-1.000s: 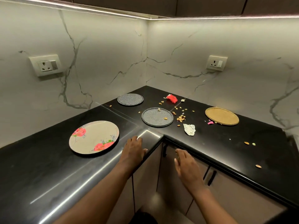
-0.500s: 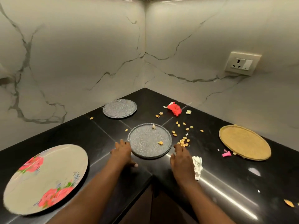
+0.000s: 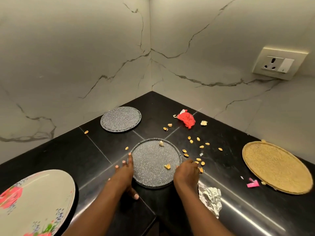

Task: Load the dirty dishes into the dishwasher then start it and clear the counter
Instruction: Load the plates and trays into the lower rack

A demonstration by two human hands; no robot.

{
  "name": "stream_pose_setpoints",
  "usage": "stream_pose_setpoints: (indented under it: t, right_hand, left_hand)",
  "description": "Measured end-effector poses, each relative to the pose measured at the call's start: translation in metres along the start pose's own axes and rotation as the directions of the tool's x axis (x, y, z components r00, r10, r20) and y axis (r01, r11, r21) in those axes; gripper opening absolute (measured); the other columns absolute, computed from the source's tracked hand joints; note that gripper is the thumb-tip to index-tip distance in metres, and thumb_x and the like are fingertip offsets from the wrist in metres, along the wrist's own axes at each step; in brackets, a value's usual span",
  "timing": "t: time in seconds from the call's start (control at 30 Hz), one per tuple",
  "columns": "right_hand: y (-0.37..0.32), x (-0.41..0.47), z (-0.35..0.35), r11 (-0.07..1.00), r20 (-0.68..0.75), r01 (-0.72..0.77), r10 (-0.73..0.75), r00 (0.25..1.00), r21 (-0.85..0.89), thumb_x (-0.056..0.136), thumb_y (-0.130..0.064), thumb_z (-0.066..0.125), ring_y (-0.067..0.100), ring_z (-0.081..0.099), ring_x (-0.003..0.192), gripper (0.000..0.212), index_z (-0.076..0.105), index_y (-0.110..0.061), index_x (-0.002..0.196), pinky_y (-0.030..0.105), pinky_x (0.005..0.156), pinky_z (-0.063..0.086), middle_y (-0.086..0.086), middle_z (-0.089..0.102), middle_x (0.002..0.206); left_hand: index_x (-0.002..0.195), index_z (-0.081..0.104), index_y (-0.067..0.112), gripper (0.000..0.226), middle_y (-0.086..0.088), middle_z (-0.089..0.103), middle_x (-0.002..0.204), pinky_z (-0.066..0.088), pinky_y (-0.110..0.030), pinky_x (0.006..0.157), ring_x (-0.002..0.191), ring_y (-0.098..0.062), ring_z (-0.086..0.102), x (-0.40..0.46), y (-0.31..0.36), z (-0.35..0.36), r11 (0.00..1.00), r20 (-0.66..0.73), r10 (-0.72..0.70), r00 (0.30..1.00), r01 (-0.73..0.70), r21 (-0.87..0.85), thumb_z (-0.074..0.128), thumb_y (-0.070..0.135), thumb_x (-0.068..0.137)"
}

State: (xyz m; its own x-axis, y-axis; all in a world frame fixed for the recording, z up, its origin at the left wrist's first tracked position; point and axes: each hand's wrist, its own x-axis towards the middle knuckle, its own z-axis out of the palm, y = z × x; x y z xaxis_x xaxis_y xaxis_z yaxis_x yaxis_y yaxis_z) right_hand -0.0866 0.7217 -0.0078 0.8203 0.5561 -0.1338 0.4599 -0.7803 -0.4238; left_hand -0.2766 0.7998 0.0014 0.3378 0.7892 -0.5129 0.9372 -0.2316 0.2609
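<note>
The near grey plate (image 3: 156,161) lies flat on the black surface (image 3: 221,133), just back from the inner corner of its front edge, and sits squarely between the two hands. The left hand (image 3: 125,174) rests against the plate's left rim with straight fingers spread on the surface and the thumb by the near rim; it grips nothing yet. The right hand (image 3: 186,173) is at the right rim with its fingers curled down among the scattered shells (image 3: 198,160); whether they hold the rim or a shell I cannot tell. The plate is round, so no axis matters: what counts is that the rims are at both hands, equally near, so a two-sided lift looks ready. Two scraps lie on the plate and could slide off if it tilts. A second grey plate (image 3: 121,119) lies toward the back corner, a floral plate (image 3: 34,201) near the left front edge, a woven mat (image 3: 276,167) toward the right edge, and foil (image 3: 210,199) beside the right wrist.
</note>
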Motion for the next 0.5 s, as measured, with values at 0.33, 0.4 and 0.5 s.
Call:
stream_pose_setpoints:
  t: [0.33,0.4,0.5]
  right_hand:
    - [-0.052,0.020,0.000,0.972,0.065,-0.211,0.206,0.976,0.099,0.100,-0.006,0.037,0.042,0.039,0.119,0.033,0.040,-0.001,0.133,0.049,0.093,0.042,0.028,0.035,0.133]
    - [-0.052,0.021,-0.002,0.962,0.092,-0.245,0.235,0.968,0.120,0.101,-0.006,0.033,0.045,0.039,0.120,0.033,0.038,0.002,0.133,0.051,0.094,0.041,0.030,0.035,0.134]
    - [-0.046,0.039,-0.003,0.882,0.197,-0.377,0.331,0.923,0.282,0.103,-0.013,0.031,0.043,0.045,0.121,0.035,0.047,0.006,0.127,0.047,0.096,0.039,0.030,0.050,0.130]
  left_hand:
    - [0.140,-0.038,0.022,0.153,-0.025,-0.001,0.158,0.020,-0.048,0.118,0.147,-0.038,0.004,-0.017,0.001,0.001,0.997,-0.073,-0.071,0.995,0.070,-0.016,0.091,0.032,0.060]
    - [0.149,-0.026,0.020,0.144,-0.019,-0.009,0.159,0.017,-0.047,0.119,0.148,-0.037,0.002,-0.019,0.003,0.001,0.998,-0.069,-0.063,0.996,0.063,0.000,0.089,0.031,0.064]
    - [0.152,-0.017,0.020,0.129,-0.014,-0.010,0.160,0.017,-0.048,0.119,0.148,-0.036,0.001,-0.018,0.005,0.001,0.996,-0.081,-0.082,0.993,0.083,0.017,0.084,0.023,0.072]
